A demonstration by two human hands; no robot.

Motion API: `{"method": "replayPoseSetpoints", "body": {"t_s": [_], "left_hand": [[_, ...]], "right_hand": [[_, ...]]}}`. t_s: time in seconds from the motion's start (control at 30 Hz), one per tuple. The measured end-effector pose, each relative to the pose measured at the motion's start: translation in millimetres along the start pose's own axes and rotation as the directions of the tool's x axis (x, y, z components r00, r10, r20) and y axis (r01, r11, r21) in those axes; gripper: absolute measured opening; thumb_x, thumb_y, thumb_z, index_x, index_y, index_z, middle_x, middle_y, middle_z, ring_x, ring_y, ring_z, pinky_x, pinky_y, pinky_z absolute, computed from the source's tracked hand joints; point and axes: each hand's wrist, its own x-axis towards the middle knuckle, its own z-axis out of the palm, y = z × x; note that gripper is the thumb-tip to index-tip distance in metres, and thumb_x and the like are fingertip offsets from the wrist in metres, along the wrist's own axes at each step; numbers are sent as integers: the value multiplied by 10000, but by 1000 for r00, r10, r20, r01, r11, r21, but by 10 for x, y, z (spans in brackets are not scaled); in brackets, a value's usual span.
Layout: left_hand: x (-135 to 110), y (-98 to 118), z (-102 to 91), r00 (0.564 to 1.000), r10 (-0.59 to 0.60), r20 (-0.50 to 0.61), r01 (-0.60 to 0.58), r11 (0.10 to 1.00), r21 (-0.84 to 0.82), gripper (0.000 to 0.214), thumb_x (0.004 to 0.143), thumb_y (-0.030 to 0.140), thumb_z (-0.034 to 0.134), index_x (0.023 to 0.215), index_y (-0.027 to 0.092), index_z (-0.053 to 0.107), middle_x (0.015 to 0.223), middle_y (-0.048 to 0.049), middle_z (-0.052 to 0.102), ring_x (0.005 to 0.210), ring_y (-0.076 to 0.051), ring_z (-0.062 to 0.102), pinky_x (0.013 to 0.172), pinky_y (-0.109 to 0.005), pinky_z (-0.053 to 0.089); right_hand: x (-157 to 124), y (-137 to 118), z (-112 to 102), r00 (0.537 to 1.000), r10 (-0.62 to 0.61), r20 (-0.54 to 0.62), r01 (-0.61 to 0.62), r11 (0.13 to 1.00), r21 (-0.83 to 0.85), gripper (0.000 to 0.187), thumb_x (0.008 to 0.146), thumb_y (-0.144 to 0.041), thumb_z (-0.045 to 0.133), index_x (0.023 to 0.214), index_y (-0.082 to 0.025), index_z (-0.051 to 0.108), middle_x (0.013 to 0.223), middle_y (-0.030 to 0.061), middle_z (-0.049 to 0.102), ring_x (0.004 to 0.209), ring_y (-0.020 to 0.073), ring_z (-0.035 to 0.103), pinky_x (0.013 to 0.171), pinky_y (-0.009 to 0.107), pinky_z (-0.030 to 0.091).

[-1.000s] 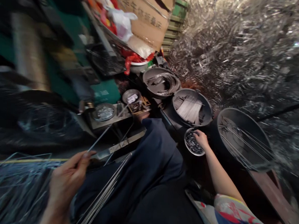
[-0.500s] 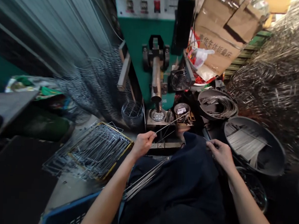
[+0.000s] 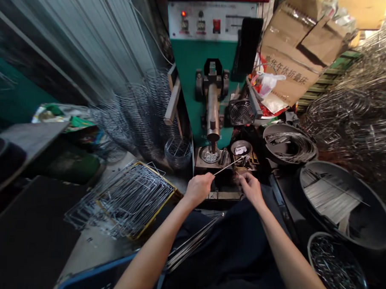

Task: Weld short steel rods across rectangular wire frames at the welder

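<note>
My left hand [image 3: 200,189] is closed around the near end of a thin metal rod [image 3: 228,166], which slants up to the right, in front of the machine. To its right, my right hand [image 3: 251,189] pinches finger and thumb together near the rod; a small tip shows at the fingers, too small to name. Beyond both hands, a green welding machine [image 3: 200,123] has a thick metal arm [image 3: 213,113] pointing down over a small dish of shiny metal bits [image 3: 208,161]. Several loose metal rods [image 3: 193,242] lie across my lap.
Wire frames [image 3: 136,197] are piled at left, near a blue basket [image 3: 94,270]. Stacked wire rings [image 3: 133,112] stand behind. At right are a pan of coiled wire [image 3: 289,144], a pan of straight rods [image 3: 371,224], a bowl of metal pieces [image 3: 338,266] and a cardboard box [image 3: 286,59].
My right hand has moved left from beside my knee towards the rod. My left hand has shifted slightly right and down, still holding the rod. The camera view has also shifted.
</note>
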Motion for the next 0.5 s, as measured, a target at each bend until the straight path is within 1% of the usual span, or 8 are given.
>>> {"method": "replayPoseSetpoints", "body": {"t_s": [0.03,0.07,0.1,0.17,0.23,0.3,0.4,0.5], "left_hand": [[-118,-24,2,998,-9,-65,5,997,-73,349,1004,329,373,867,184,659,712,-63,677,677,-180,649,648,-256,417],[-232,-37,4,991,-27,-135,5,987,-159,351,1006,329,376,853,179,654,672,-44,651,634,-158,622,630,-243,402],[-337,-39,5,979,-52,-199,1,969,-247,348,1007,329,382,852,174,652,646,-28,626,601,-140,593,613,-234,389],[-508,-17,4,950,-118,-291,-2,924,-383,338,1005,332,395,871,164,657,623,-7,588,559,-118,537,584,-224,370],[-617,17,0,926,-179,-334,5,887,-462,326,1000,334,412,883,160,662,617,3,569,543,-111,502,570,-220,362],[-672,38,-2,914,-215,-344,16,867,-498,318,996,328,417,879,164,663,636,-1,583,552,-112,504,573,-219,367],[-690,34,9,908,-235,-348,26,859,-511,311,994,323,418,866,174,660,659,-12,607,577,-121,532,590,-221,378],[-680,11,31,898,-247,-365,27,857,-515,304,993,317,424,853,176,653,655,-16,609,588,-126,552,603,-221,385]], "right_hand": [[31,-25,118,998,59,9,-60,980,191,380,822,-557,605,690,-208,532,587,-10,577,461,123,512,443,225,370],[52,-70,242,994,106,22,-107,931,348,402,794,-573,634,681,-204,523,581,-22,567,434,105,488,414,213,360],[62,-134,366,990,135,35,-136,875,464,409,770,-569,665,676,-198,520,577,-32,560,416,89,469,396,201,354],[51,-298,584,988,147,39,-140,785,603,394,743,-524,717,672,-187,526,569,-44,551,406,66,450,385,183,354],[16,-474,737,989,143,33,-128,725,677,368,739,-481,741,678,-183,534,566,-49,547,408,57,448,381,174,354],[-21,-621,826,990,136,33,-119,692,712,344,745,-458,743,692,-182,544,569,-49,546,419,59,459,381,172,357],[-59,-747,886,993,121,18,-97,685,722,322,752,-448,739,710,-178,567,581,-44,548,432,60,463,385,170,363],[-72,-773,922,992,128,4,-90,681,727,312,739,-440,744,718,-177,577,593,-40,550,444,61,464,390,170,368]]}}
